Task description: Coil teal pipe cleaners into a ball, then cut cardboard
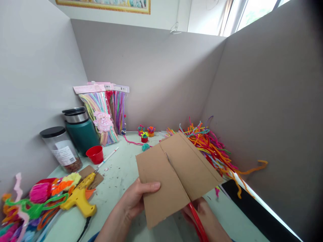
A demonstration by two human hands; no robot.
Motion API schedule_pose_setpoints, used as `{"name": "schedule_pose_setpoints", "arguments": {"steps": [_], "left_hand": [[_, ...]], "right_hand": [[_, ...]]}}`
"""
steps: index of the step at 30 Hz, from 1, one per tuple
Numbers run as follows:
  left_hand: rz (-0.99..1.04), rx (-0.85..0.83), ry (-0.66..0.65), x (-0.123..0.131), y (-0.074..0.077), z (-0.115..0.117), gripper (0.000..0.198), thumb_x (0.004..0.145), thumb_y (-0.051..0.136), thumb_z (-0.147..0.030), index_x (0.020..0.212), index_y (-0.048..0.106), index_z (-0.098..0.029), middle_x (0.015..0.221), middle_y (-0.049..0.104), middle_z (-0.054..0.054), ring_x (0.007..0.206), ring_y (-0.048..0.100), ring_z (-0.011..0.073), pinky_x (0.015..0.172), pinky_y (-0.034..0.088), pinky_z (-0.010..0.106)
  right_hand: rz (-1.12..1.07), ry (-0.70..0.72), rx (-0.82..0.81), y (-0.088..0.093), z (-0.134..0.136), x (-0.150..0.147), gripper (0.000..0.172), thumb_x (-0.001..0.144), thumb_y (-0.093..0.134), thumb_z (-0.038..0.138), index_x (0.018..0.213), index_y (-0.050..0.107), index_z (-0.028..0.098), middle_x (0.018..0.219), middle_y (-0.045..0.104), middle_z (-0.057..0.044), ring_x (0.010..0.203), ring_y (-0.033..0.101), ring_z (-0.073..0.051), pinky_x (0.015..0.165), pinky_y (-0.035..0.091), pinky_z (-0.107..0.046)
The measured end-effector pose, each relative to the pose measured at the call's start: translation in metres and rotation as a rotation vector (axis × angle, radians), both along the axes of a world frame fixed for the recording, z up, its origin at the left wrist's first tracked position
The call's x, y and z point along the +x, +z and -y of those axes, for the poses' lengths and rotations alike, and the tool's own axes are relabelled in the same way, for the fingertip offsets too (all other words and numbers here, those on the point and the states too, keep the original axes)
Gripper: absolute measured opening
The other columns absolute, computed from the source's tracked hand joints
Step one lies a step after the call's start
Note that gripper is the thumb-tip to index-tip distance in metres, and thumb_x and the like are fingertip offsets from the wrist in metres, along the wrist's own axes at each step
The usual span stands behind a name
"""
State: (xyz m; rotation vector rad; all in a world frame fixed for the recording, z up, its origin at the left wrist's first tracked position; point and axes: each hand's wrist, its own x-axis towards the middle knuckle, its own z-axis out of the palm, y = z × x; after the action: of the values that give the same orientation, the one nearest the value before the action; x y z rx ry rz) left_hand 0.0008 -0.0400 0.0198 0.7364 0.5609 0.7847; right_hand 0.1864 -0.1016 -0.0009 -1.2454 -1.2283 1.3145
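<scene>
A brown piece of cardboard (pixel 156 168) is held up above the table. My left hand (pixel 135 198) grips its left side, thumb on top and fingers hidden underneath. Red-handled scissors (pixel 196 222) sit in my right hand (pixel 208 215) at the near edge, its fingers partly hidden by the board. One blade lies over the top of the cardboard, and a slit runs along it from the near edge. A faint line continues toward the far edge.
A yellow glue gun (pixel 82 196) lies left beside colourful pipe cleaners (pixel 40 201). Behind are a red cup (pixel 95 155), a clear jar (pixel 62 151), a teal bottle (pixel 82 134) and bagged pipe cleaners (pixel 101 114). More loose pipe cleaners (pixel 212 146) pile up at right. Grey panels enclose the table.
</scene>
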Motion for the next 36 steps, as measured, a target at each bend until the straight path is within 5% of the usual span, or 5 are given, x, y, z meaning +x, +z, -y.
{"name": "schedule_pose_setpoints", "arguments": {"steps": [9, 15, 24, 36], "left_hand": [[-0.087, 0.055, 0.021, 0.002, -0.002, 0.001, 0.042, 0.064, 0.071, -0.014, 0.104, 0.062, -0.01, 0.102, 0.068, 0.016, 0.086, 0.064, 0.0268, 0.081, 0.048, 0.04], [-0.1, 0.064, 0.035, 0.0, -0.003, 0.0, 0.04, 0.063, 0.072, -0.015, 0.102, 0.063, -0.01, 0.1, 0.068, 0.016, 0.086, 0.064, 0.0281, 0.079, 0.048, 0.041], [-0.101, 0.069, 0.022, 0.0, -0.004, 0.0, 0.041, 0.061, 0.074, -0.017, 0.101, 0.064, -0.011, 0.103, 0.067, 0.017, 0.089, 0.064, 0.03, 0.082, 0.046, 0.042], [-0.13, 0.068, 0.034, 0.001, -0.001, 0.002, 0.044, 0.059, 0.075, -0.019, 0.1, 0.064, -0.01, 0.102, 0.068, 0.016, 0.087, 0.064, 0.029, 0.079, 0.047, 0.04]], "right_hand": [[0.058, -0.012, 0.008, -0.014, -0.006, 0.014, 0.049, 0.072, 0.056, 0.058, 0.095, 0.068, 0.015, 0.074, 0.068, -0.008, 0.077, 0.061, -0.024, 0.073, 0.048, -0.033], [0.088, -0.011, 0.209, -0.015, -0.015, 0.014, 0.055, 0.07, 0.061, 0.056, 0.105, 0.066, 0.013, 0.106, 0.066, -0.017, 0.11, 0.052, -0.033, 0.092, 0.04, -0.045], [0.053, -0.059, 0.111, -0.011, -0.012, 0.013, 0.051, 0.069, 0.064, 0.053, 0.099, 0.068, 0.011, 0.097, 0.069, -0.013, 0.096, 0.06, -0.03, 0.086, 0.046, -0.038], [0.046, 0.049, -0.011, 0.006, -0.002, 0.013, 0.056, 0.07, 0.067, 0.045, 0.118, 0.056, 0.018, 0.079, 0.068, -0.006, 0.062, 0.061, -0.018, 0.064, 0.051, -0.031]]}}
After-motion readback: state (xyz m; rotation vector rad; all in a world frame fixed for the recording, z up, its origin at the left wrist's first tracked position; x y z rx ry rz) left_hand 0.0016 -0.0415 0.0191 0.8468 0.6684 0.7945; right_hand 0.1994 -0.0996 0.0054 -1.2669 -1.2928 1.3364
